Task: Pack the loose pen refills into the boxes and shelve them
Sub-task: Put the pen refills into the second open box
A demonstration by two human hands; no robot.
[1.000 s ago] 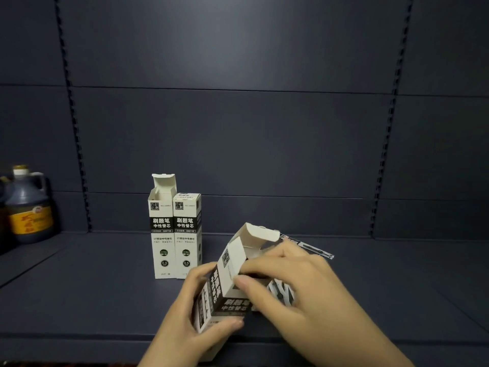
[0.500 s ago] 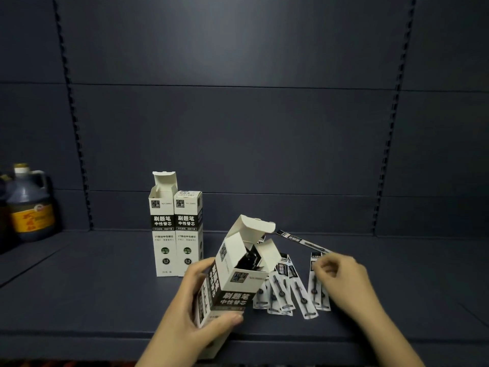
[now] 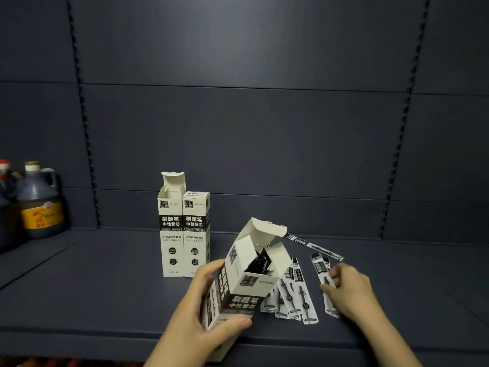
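Nearest the shelf's front edge, your left hand point(image 3: 211, 308) grips the tilted refill box point(image 3: 238, 287), thumb across its printed front and fingers round its far side; its top flaps stand open, with dark refill ends showing inside. Just right of it, your right hand point(image 3: 349, 290) pinches one wrapped refill point(image 3: 324, 274) between thumb and curled fingers (its lower end lies on the shelf point(image 3: 105, 287)). Between the two hands a small fan of loose refills point(image 3: 291, 298) lies flat. One more refill point(image 3: 312, 246) lies farther back, behind the box's lid. Toward the back edge stand two upright boxes, touching: the left box point(image 3: 171, 229) with its lid up, the right box point(image 3: 196, 231) closed. Dark bottles point(image 3: 39, 205) stand in the far left corner.
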